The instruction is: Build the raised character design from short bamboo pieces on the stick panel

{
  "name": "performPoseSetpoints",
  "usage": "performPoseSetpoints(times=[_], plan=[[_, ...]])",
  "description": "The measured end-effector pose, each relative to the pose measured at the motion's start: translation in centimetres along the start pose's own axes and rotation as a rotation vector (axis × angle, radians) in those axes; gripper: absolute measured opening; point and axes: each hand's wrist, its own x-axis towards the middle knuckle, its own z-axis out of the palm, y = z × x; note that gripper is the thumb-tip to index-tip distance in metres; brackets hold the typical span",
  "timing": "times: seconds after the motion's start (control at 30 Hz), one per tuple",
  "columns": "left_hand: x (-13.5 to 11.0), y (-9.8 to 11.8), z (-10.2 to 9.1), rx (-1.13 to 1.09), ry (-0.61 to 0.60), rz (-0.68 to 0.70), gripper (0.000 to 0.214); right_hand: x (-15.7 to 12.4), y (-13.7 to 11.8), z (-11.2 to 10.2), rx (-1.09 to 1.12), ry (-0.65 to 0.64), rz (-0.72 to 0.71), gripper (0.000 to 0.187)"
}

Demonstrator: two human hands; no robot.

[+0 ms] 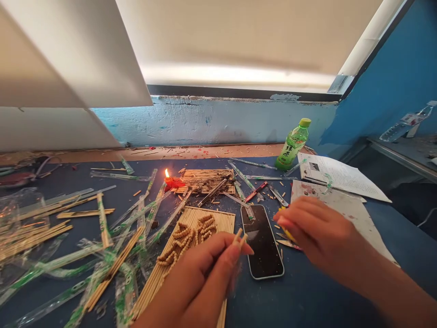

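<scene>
My left hand (205, 269) is low in the middle, its thumb and fingers pinched on a short piece of wooden stick (239, 235). It hovers over a mat of glued sticks (218, 218) that carries several small ridged wooden pieces (186, 239). My right hand (314, 228) is to the right of a black phone (262, 241), fingers curled round a yellow-handled tool (288, 234) that is mostly hidden under the hand.
A lit red candle (170, 181) burns beside a second stick mat (205, 181). Loose chopsticks and torn green wrappers (112, 246) cover the left side. A green bottle (292, 145), papers (337, 175) and a red-handled tool (256, 191) lie at the back right.
</scene>
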Motion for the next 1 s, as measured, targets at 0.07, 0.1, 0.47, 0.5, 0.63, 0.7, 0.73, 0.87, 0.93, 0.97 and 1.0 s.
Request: performPoseSetpoints(times=[0.07,0.1,0.47,0.5,0.63,0.7,0.73,0.87,0.93,0.97,1.0], plan=[[0.4,0.3,-0.4,-0.068,-0.005,-0.090,0.032,-1.2,2.3,-1.2,-0.092,-0.050,0.147,0.019],[0.8,0.4,-0.4,-0.110,-0.048,-0.143,0.029,-2.1,3.6,-1.8,-0.147,-0.065,0.203,0.023],[5.1,-0.5,5.5,0.025,-0.340,-0.163,0.016,-11.2,11.5,-3.3,-0.183,-0.388,0.615,0.033],[5.2,-0.7,5.9,0.110,-0.347,-0.145,0.016,-11.5,11.6,-3.3,-0.185,-0.377,0.614,0.032],[5.9,-0.9,6.8,0.469,-0.353,-0.090,0.013,-11.7,11.4,-2.8,-0.180,-0.336,0.579,0.033],[6.1,-0.9,7.2,0.635,-0.335,-0.057,0.009,-11.7,11.3,-2.5,-0.169,-0.339,0.547,0.033],[6.2,-1.0,7.4,0.686,-0.326,-0.046,0.009,-11.6,11.4,-2.3,-0.161,-0.348,0.529,0.032],[5.9,-1.2,7.7,0.658,-0.305,0.027,0.036,-11.8,12.2,-1.9,-0.152,-0.378,0.487,0.029],[5.5,-1.1,7.0,0.635,-0.270,0.092,0.045,-11.9,12.8,-2.0,-0.167,-0.379,0.487,0.029],[5.3,-0.9,6.4,0.636,-0.250,0.115,0.046,-12.0,13.0,-2.1,-0.178,-0.375,0.490,0.030],[5.2,-0.6,5.5,0.640,-0.231,0.121,0.043,-12.0,13.2,-2.2,-0.189,-0.371,0.495,0.031]])
